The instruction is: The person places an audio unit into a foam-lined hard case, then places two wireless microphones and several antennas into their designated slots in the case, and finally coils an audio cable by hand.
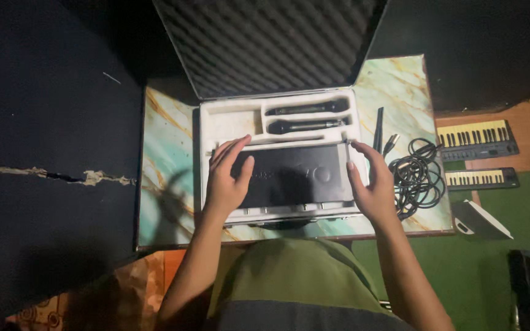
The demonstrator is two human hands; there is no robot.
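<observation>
Green cloth of the person's top fills the bottom edge, and just beyond it both hands grip a flat black receiver box lying in the white foam tray of an open case on the marble-patterned worktop. Left hand has its fingers spread over the box's left end, while right hand curls its fingers round the right end. Behind the box lie two black microphones; right of the case sits a coiled black cable.
</observation>
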